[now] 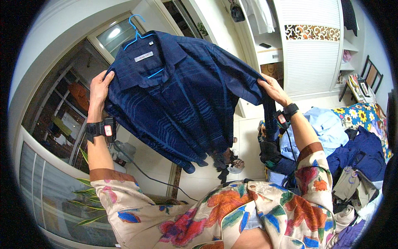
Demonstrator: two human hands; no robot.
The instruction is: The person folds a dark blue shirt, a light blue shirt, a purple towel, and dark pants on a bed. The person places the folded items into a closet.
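Observation:
A dark blue long-sleeved shirt (178,95) with a pale wavy pattern hangs out in front of me. Inside its collar sits a bright blue hanger (135,31), with the hook sticking up above the neck. At the shirt's left shoulder my left hand (100,88) is closed, the thumb lying over the cloth. My right hand (274,89) pinches the sleeve on the other side and stretches it outward. The sleeve's lower end dangles below that hand. The front of the shirt drapes down toward the floor.
To the right, clothes (352,153) lie heaped on a sunflower-patterned cover (360,114). Small dark garments (226,162) are on the tiled floor. A white wardrobe (311,58) stands at the back, a chair (370,79) beside it. Glass doors (54,178) and a leafy plant (89,199) are at left.

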